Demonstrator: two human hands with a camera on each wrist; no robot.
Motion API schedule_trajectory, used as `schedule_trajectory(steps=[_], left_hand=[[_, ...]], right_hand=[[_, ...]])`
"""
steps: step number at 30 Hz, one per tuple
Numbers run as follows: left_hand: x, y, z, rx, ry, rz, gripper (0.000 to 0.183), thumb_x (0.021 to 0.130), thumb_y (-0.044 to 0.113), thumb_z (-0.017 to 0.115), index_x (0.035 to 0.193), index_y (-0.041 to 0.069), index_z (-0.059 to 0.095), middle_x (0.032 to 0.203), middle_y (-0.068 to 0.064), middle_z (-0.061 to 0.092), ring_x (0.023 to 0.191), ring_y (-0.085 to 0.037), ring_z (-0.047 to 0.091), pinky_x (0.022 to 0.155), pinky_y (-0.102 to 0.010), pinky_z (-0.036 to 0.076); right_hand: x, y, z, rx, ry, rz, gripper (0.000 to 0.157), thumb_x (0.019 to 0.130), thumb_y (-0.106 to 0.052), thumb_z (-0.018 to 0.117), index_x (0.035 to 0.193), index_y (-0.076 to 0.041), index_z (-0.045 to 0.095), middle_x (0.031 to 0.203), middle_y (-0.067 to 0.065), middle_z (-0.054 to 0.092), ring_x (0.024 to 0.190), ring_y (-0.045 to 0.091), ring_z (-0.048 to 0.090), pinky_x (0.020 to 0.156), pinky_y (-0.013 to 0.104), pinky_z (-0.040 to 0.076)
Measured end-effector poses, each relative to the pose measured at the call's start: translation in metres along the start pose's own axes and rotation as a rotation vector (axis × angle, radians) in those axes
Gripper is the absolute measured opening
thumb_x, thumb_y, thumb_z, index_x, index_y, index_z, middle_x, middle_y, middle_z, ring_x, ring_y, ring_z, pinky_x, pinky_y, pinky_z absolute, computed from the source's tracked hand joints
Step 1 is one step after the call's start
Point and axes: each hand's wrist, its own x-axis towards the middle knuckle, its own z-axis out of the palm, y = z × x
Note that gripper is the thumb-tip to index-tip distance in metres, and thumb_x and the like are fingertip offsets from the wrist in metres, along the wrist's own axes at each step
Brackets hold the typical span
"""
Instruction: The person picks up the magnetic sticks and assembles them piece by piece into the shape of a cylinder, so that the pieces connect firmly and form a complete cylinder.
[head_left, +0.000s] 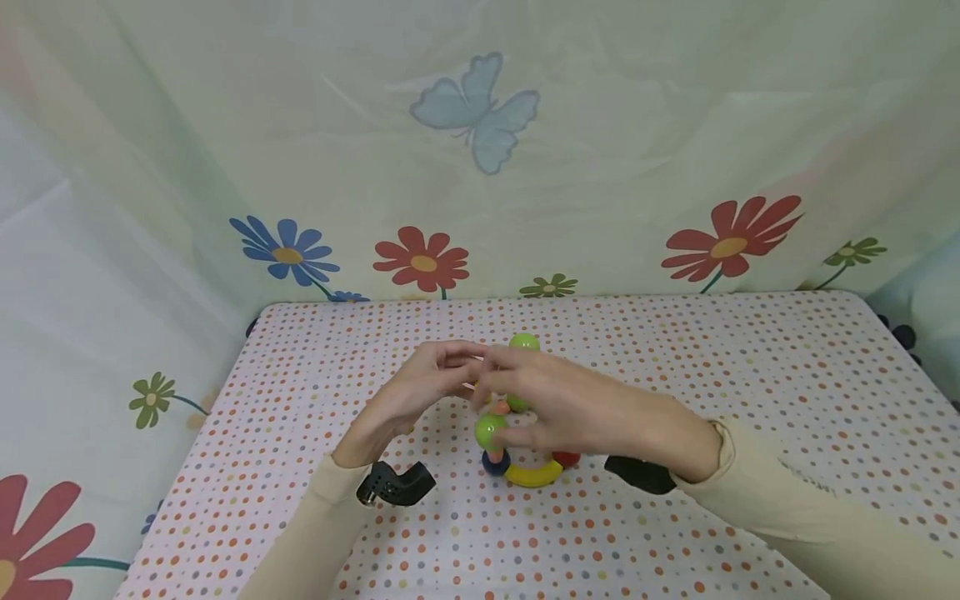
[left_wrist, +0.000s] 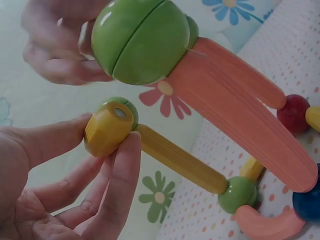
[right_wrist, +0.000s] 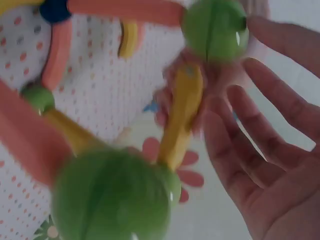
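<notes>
A toy structure of magnetic building sticks and balls stands on the table between the hands. Its base shows a yellow curved stick (head_left: 534,475) and a blue ball (head_left: 495,463). My left hand (head_left: 435,373) pinches a yellow stick (left_wrist: 107,131) between thumb and fingers; a metal disc shows in its end, and a green ball lies right behind it. My right hand (head_left: 562,402), blurred, is beside a green ball (right_wrist: 214,30) on top of a pink stick (right_wrist: 127,12). Its fingers are spread and fairly straight; whether they touch the ball I cannot tell. Another green ball (head_left: 524,342) stands farther back.
The table (head_left: 315,358) has a dotted cover. Behind it hangs a curtain (head_left: 600,167) printed with flowers and a butterfly. Black wrist cameras sit at the left cuff (head_left: 397,485) and under the right wrist (head_left: 641,475).
</notes>
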Motion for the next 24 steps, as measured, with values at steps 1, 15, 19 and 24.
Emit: schedule_trajectory(steps=[1,15,19,24], left_hand=[[0.000,0.000,0.000,-0.003,0.001,-0.002,0.037,0.105,0.012,0.062,0.139,-0.004,0.062,0.124,-0.018,0.073,0.101,-0.019,0.071,0.092,-0.040,0.059],[0.001,0.001,0.001,-0.063,-0.016,-0.009,0.036,0.106,0.014,0.060,0.137,-0.004,0.063,0.119,-0.017,0.075,0.091,-0.017,0.073,0.091,-0.040,0.060],[0.000,0.001,0.000,-0.065,-0.020,-0.010,0.036,0.106,0.015,0.060,0.137,-0.004,0.063,0.116,-0.015,0.076,0.091,-0.018,0.074,0.092,-0.041,0.059],[0.000,-0.001,0.000,-0.049,-0.027,-0.001,0.037,0.110,0.019,0.055,0.137,-0.006,0.061,0.119,-0.017,0.072,0.097,-0.020,0.071,0.089,-0.039,0.060]], right_hand=[[-0.001,-0.003,0.004,-0.016,-0.023,-0.016,0.022,0.089,-0.017,0.086,0.108,-0.011,0.075,0.120,0.004,0.062,0.101,0.014,0.064,0.090,0.033,0.058],[-0.001,0.004,0.016,-0.071,0.077,-0.063,0.029,0.080,-0.008,0.092,0.105,-0.004,0.077,0.112,0.007,0.064,0.096,0.016,0.068,0.083,0.026,0.060],[-0.001,0.004,0.015,-0.047,0.074,-0.047,0.028,0.083,-0.011,0.090,0.106,-0.005,0.077,0.114,0.006,0.064,0.097,0.016,0.067,0.082,0.026,0.060],[-0.008,0.006,-0.004,0.058,0.126,0.046,0.017,0.094,-0.018,0.081,0.110,-0.013,0.076,0.110,-0.002,0.063,0.090,0.010,0.062,0.077,0.030,0.057]])
